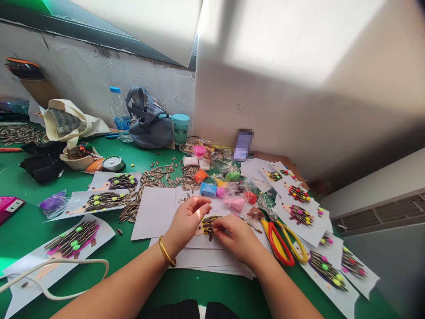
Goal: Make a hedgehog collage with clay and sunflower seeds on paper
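Observation:
A small hedgehog figure (pixel 208 225) with a yellow body and dark striped seeds lies on white paper (pixel 202 242) in front of me. My right hand (pixel 237 235) touches its right side, thumb and forefinger together; what they pinch, if anything, is too small to name. Above and left of the figure is my left hand (pixel 189 218), raised over the paper with its fingers curled towards the thumb; any small thing between the fingertips cannot be made out. A gold bracelet circles my left wrist.
Sunflower seeds (pixel 159 176) and bagged coloured clay (pixel 234 203) lie beyond my hands. Scissors (pixel 282 243) are close on the right. Finished-looking hedgehog cards (pixel 300 215) lie on both sides. A white cable (pixel 102 266) crosses the left front. A bottle (pixel 119 117), bag (pixel 151 128) and cup (pixel 181 128) stand behind.

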Demonstrator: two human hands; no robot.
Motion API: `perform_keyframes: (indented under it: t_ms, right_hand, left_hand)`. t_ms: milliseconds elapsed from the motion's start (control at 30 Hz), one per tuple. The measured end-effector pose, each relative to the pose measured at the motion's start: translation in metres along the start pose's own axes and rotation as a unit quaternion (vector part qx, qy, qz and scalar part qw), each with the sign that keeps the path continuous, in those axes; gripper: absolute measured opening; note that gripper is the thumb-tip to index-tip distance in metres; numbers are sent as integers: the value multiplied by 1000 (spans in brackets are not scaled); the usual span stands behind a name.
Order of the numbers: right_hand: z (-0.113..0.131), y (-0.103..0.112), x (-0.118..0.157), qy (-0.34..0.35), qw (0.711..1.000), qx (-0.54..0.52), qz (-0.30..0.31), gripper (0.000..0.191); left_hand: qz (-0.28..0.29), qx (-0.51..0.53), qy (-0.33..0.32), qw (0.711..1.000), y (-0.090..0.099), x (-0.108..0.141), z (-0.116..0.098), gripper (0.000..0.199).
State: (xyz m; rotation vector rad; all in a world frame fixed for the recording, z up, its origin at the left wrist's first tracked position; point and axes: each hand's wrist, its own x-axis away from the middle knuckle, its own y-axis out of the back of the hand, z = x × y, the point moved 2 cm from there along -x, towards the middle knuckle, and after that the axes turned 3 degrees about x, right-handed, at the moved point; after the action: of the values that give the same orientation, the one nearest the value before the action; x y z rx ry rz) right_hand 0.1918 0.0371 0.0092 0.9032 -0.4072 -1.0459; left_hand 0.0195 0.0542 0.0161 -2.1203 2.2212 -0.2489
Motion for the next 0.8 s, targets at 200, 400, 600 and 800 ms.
perform_keyframes:
  t_ms: [200,400,600,800]
  right_hand:
    - [1,2,1,16,999,34,-29,13]
    - [4,2,1,14,1000,17,-20,15]
    - [5,3,0,7,1000,23,-13,12]
    - [6,0,1,12,1000,23,-3,13]
  left_hand:
    - [-1,-3,1,1000,-1,0,-1,29]
    - [4,-10,-3,1000,0,0,1,28]
    - [12,-9,-6,1000,1,0,2,27]
    - [13,-5,-4,1000,1,0,3,28]
